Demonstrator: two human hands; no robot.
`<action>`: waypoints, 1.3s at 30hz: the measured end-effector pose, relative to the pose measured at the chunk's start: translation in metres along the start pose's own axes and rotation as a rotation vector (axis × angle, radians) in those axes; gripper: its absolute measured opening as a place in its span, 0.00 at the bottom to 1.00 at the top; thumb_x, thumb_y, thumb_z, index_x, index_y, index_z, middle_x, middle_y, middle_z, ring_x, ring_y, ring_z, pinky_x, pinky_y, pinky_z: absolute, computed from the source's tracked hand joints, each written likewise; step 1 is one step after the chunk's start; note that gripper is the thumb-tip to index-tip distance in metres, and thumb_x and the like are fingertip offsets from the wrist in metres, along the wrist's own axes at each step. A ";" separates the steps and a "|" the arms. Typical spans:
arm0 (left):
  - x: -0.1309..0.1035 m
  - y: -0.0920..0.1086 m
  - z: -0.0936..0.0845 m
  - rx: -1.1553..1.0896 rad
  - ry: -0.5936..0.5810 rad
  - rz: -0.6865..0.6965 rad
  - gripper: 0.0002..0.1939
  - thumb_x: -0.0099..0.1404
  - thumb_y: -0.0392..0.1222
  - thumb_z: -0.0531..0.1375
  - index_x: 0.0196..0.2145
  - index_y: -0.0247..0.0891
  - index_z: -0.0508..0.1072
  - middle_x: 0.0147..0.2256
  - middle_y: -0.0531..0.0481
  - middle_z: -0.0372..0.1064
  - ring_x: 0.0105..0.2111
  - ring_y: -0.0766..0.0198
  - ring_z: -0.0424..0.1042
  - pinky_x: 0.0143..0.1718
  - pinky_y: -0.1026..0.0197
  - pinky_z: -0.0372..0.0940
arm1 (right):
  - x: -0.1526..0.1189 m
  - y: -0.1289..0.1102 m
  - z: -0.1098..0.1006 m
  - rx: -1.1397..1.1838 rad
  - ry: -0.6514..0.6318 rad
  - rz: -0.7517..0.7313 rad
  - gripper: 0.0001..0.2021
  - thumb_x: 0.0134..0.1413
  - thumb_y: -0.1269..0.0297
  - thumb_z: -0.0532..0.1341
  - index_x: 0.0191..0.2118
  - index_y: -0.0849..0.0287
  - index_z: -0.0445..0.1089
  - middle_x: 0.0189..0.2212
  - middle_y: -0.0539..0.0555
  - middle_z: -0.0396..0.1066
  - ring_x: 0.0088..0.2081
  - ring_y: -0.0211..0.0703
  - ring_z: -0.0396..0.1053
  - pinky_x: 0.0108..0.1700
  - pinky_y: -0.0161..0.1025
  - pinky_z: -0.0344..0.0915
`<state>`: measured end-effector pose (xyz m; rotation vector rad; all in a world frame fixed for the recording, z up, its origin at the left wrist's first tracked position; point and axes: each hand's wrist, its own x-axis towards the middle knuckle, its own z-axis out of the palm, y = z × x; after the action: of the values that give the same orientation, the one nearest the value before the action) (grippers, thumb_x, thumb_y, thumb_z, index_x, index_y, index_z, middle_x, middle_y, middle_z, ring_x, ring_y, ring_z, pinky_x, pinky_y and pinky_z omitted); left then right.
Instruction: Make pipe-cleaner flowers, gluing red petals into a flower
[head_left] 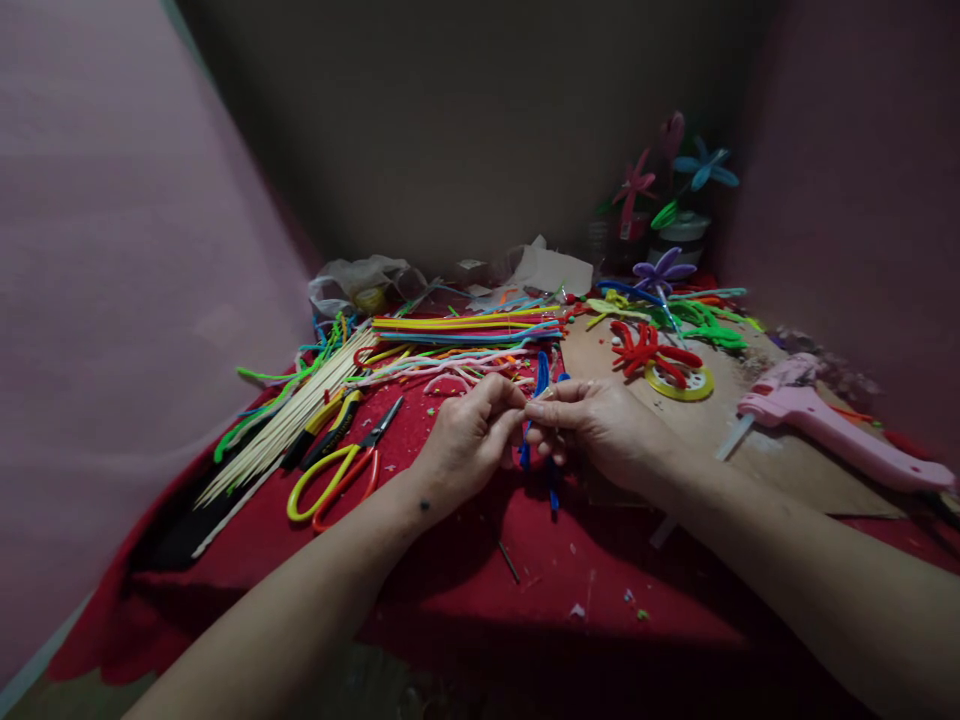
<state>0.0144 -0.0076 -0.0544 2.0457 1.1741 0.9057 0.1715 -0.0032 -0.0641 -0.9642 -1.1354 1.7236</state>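
Both hands meet at the middle of the red cloth (450, 560). My left hand (480, 425) is closed, its thumb and forefinger pinched at a blue pipe-cleaner piece (542, 375). From the right, my right hand (592, 420) pinches at the same spot, fingertips against those of the left. Blue loops stick out above and below the fingers. What exactly lies between the fingertips is too small and partly hidden to tell.
Scissors (345, 480), pliers (330, 425) and wooden sticks (292, 420) lie left. Pipe cleaners (465, 330) lie behind. On the right, a board (780, 460) bears a red pipe-cleaner flower (645, 350) and a pink glue gun (832, 415). Pipe-cleaner flowers (705, 165) stand at the back.
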 end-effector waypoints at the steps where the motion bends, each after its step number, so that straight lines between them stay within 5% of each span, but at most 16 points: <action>1: 0.000 0.001 -0.001 0.002 -0.002 0.000 0.04 0.62 0.40 0.51 0.32 0.37 0.63 0.23 0.55 0.65 0.17 0.72 0.63 0.20 0.69 0.59 | 0.000 0.001 0.000 0.014 -0.010 -0.004 0.09 0.42 0.63 0.65 0.24 0.63 0.68 0.18 0.50 0.69 0.16 0.30 0.62 0.18 0.30 0.55; 9: 0.000 0.005 -0.007 0.126 -0.004 0.035 0.04 0.61 0.39 0.53 0.32 0.37 0.65 0.24 0.53 0.65 0.22 0.71 0.63 0.25 0.69 0.59 | 0.001 0.000 -0.004 0.166 -0.147 -0.056 0.10 0.42 0.63 0.66 0.29 0.64 0.69 0.22 0.51 0.69 0.22 0.33 0.66 0.24 0.31 0.59; 21: -0.002 0.003 -0.005 0.315 0.025 0.127 0.03 0.61 0.36 0.51 0.31 0.37 0.64 0.23 0.55 0.64 0.21 0.72 0.60 0.25 0.70 0.57 | 0.003 -0.002 -0.003 0.099 0.010 0.050 0.05 0.39 0.70 0.66 0.23 0.64 0.70 0.18 0.51 0.69 0.18 0.33 0.66 0.20 0.30 0.60; 26: -0.002 0.004 -0.002 0.315 0.027 0.154 0.04 0.62 0.36 0.51 0.31 0.37 0.64 0.23 0.55 0.63 0.21 0.72 0.61 0.25 0.70 0.57 | 0.002 -0.002 -0.003 0.007 0.018 -0.018 0.06 0.40 0.68 0.66 0.22 0.64 0.69 0.14 0.49 0.66 0.14 0.30 0.59 0.17 0.30 0.54; 31: 0.001 0.006 -0.020 0.133 0.139 -0.048 0.08 0.62 0.44 0.52 0.35 0.38 0.65 0.24 0.55 0.66 0.20 0.71 0.65 0.24 0.68 0.59 | 0.005 0.001 -0.007 -0.036 0.057 -0.111 0.08 0.39 0.64 0.66 0.23 0.64 0.69 0.14 0.48 0.64 0.15 0.29 0.55 0.16 0.31 0.50; 33: -0.004 0.004 -0.032 0.175 0.171 -0.174 0.09 0.61 0.46 0.52 0.29 0.37 0.65 0.22 0.54 0.65 0.18 0.71 0.64 0.21 0.69 0.57 | 0.007 0.001 -0.009 -0.034 0.093 -0.113 0.08 0.39 0.64 0.67 0.24 0.64 0.70 0.15 0.49 0.65 0.15 0.29 0.56 0.17 0.31 0.50; 39: -0.039 0.004 -0.046 0.344 -0.184 -0.474 0.18 0.59 0.52 0.52 0.19 0.37 0.64 0.15 0.54 0.63 0.13 0.69 0.61 0.17 0.67 0.52 | 0.009 0.001 -0.009 -0.038 0.130 -0.129 0.10 0.36 0.62 0.68 0.23 0.63 0.70 0.17 0.50 0.66 0.16 0.30 0.57 0.17 0.31 0.50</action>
<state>-0.0352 -0.0359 -0.0346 1.9181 1.6987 0.2961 0.1760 0.0079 -0.0692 -0.9897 -1.1238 1.5197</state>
